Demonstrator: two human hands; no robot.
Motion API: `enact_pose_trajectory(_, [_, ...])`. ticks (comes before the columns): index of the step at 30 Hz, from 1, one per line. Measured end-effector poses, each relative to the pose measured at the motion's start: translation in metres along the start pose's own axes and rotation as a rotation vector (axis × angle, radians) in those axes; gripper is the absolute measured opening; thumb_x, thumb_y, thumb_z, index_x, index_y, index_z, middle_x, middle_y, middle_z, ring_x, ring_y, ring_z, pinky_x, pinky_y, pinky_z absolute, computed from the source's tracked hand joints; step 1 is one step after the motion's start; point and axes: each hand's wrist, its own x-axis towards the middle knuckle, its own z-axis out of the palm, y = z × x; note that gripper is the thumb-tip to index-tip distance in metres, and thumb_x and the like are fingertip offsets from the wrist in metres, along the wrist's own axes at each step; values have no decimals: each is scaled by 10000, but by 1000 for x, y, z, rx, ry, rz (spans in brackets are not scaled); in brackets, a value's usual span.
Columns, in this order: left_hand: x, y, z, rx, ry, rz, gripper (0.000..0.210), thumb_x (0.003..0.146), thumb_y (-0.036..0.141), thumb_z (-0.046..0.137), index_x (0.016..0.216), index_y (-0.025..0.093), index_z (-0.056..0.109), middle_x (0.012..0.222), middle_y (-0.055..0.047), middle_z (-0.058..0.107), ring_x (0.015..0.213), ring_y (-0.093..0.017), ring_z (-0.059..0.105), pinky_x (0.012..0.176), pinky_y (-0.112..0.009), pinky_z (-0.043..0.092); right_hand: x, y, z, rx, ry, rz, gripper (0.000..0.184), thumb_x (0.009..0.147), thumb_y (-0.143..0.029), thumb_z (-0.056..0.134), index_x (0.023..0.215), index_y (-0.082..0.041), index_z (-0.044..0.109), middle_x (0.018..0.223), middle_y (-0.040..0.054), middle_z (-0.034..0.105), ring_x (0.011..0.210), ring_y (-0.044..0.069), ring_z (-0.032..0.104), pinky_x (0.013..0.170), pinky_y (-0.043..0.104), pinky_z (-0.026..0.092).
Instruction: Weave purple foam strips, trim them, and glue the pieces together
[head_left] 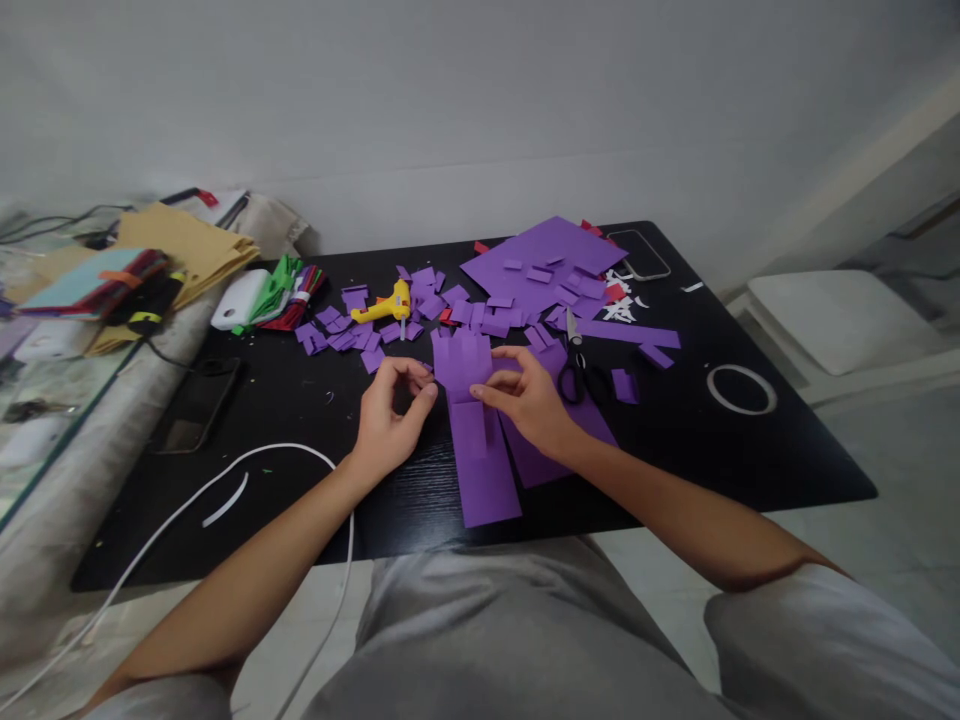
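Observation:
A purple paper strip (486, 480) lies lengthwise toward me, with folded purple paper pieces (463, 362) across its far end. My right hand (531, 402) grips the right side of these folded pieces, thumb on top and index finger at the far side. Just left of the paper is my left hand (391, 412), its fingers curled and the thumb tip close to the index fingertip. Whether something small sits between those tips I cannot make out. Beyond my hands a yellow glue gun (386, 308) rests among small folded purple pieces (341, 330).
Black-handled scissors (576, 375) lie right of my right hand, partly over purple paper. A large purple sheet (544, 245), white scraps (621, 300) and a tape ring (741, 390) are farther right. On the left are a phone (196, 405) and a white cable (277, 446).

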Motion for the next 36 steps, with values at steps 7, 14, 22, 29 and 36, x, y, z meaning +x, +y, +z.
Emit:
enact_pose_trajectory(7, [-1, -3, 8, -334, -154, -279, 372, 856, 387, 775, 1011, 235, 474, 752, 50, 595, 689, -115, 604, 699, -248, 493, 0, 5, 2, -26, 16, -37, 511, 708, -381, 864, 978, -276, 443, 695, -81, 647, 644, 153, 681, 689, 324, 574])
enact_pose_trajectory(14, [1, -4, 8, -315, -136, -293, 393, 842, 412, 786, 977, 241, 459, 731, 50, 624, 641, -113, 604, 651, -241, 481, -1, 5, 4, -32, -13, -20, 466, 708, -464, 855, 878, -271, 465, 712, -58, 640, 675, 171, 684, 688, 347, 594])
enact_pose_trajectory(22, [3, 0, 5, -180, -127, -182, 208, 865, 343, 762, 903, 193, 623, 774, 12, 642, 658, -107, 597, 651, -239, 477, -1, 6, 3, -57, -45, -68, 225, 787, -380, 777, 835, -251, 600, 715, -23, 659, 677, 171, 656, 701, 344, 581])
enact_pose_trajectory(29, [5, -1, 1, -117, -111, -183, 120, 885, 298, 711, 909, 184, 734, 796, -13, 713, 640, -123, 635, 626, -249, 508, -1, 7, 1, -59, -236, -159, 279, 770, -133, 658, 1012, -250, 737, 982, 18, 762, 986, 187, 722, 947, 369, 570])
enact_pose_trajectory(36, [6, 0, 2, -117, -82, -165, 95, 876, 258, 697, 911, 177, 733, 765, -7, 709, 642, -123, 642, 619, -233, 519, -2, 10, 2, -35, -306, -148, 247, 785, -215, 781, 1030, -228, 750, 1043, 33, 766, 986, 178, 728, 951, 345, 581])
